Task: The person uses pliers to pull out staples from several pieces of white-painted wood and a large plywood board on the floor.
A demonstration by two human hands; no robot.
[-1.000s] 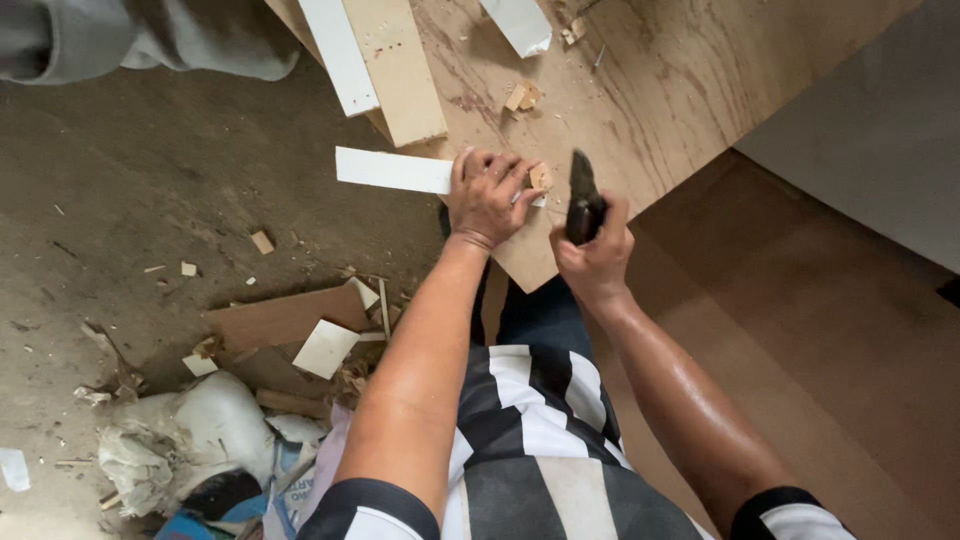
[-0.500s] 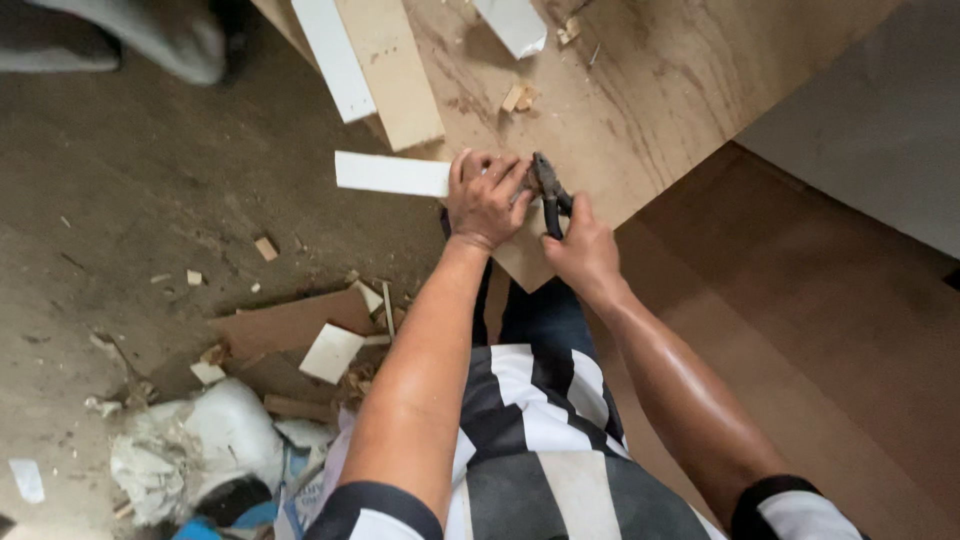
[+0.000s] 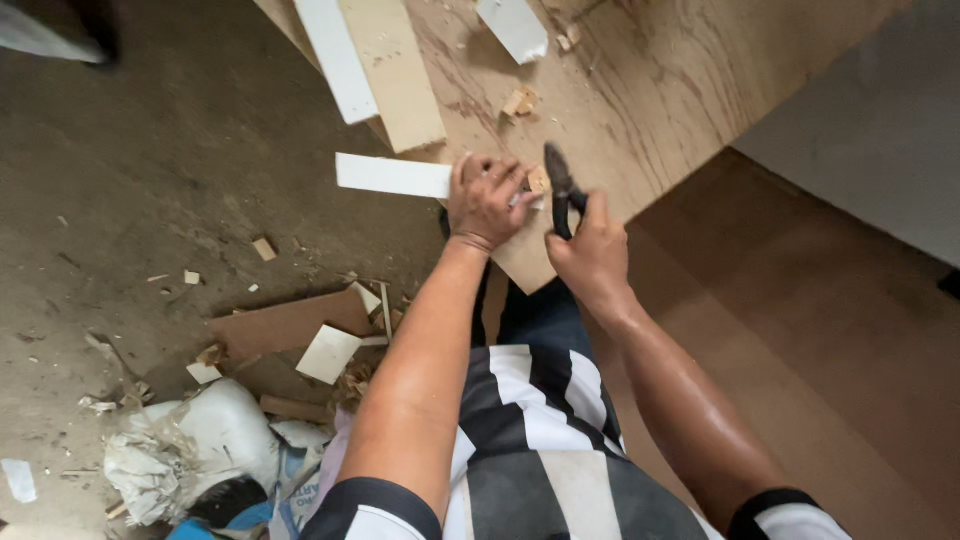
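Left hand [image 3: 487,200] presses flat on a white strip [image 3: 392,176] at the near corner of the plywood board [image 3: 640,90]; fingers are spread and curled over the strip's right end, so it is pinning, not gripping around. The strip lies across the board's left edge, its left half overhanging the concrete floor [image 3: 130,180].

Right hand [image 3: 592,250] is closed around the handles of dark pliers [image 3: 560,185], nose pointing far, tip just beside the left fingertips and a small wood chip [image 3: 539,179]. Whether the pliers' nose bites on anything cannot be told.

Handling, as a judgement: the strip looks thin, light and stiff (laminate or edging offcut, probably brittle), likely to pivot or snap if loaded on the overhang. Best held where it is now, over the supported end, palm down. Pliers are rigid, with a firm hold at mid-handle.

Around: two longer strips [image 3: 375,65] lie on the board further away, another white offcut [image 3: 512,25] beyond. Near left on the floor are scrap pieces [image 3: 290,325], chips and a white jug [image 3: 215,435].
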